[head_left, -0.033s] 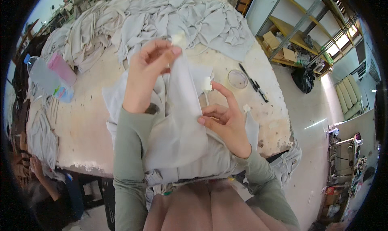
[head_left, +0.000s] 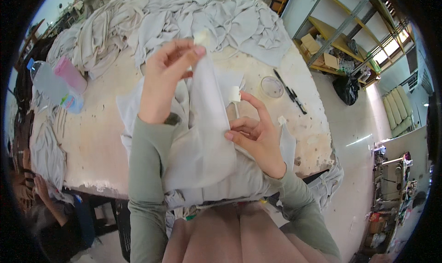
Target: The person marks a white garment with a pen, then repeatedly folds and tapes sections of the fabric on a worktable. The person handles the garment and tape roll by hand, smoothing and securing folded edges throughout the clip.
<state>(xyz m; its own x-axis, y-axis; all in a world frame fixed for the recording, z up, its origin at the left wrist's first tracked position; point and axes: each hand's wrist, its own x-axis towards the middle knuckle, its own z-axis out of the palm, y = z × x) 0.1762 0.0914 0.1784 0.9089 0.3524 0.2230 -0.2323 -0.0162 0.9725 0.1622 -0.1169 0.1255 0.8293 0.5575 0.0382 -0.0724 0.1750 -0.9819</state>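
Pale cloth (head_left: 202, 161) lies at the desk's (head_left: 92, 157) near edge, partly lifted. The right hand's (head_left: 260, 141) grip pinches its side edge; a round clear dish (head_left: 272, 87) and black pens (head_left: 290, 93) lie past that hand. The left hand's (head_left: 165, 76) grip pinches the cloth's upper end, with heaped grey fabric (head_left: 184, 19) beyond.

A fisheye view is taken from the person's head, directed downward and forward. The left hand (head_left: 165, 76) and right hand (head_left: 258, 141) are seen at close range, the table (head_left: 94, 141) around and beyond, the shelving (head_left: 338, 38) farther off.
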